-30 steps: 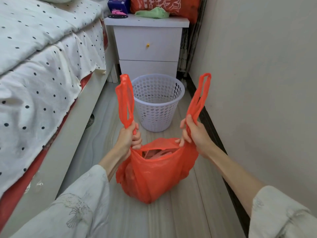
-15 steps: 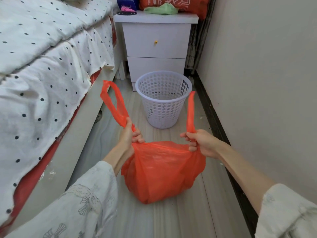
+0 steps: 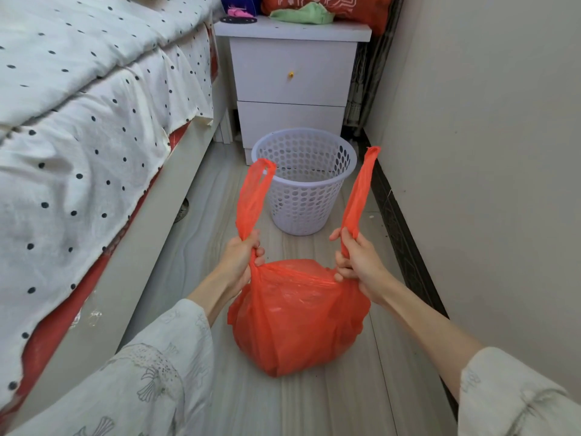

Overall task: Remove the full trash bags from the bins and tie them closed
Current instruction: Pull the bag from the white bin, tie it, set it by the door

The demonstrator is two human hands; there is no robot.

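The orange trash bag sits on the floor just in front of the white perforated bin, already out of it. The left hand is clamped on the left handle, the right hand on the right handle, hands apart. To tie it well, cross the handles low over the gathered mouth and pull evenly so the thin plastic doesn't tear.
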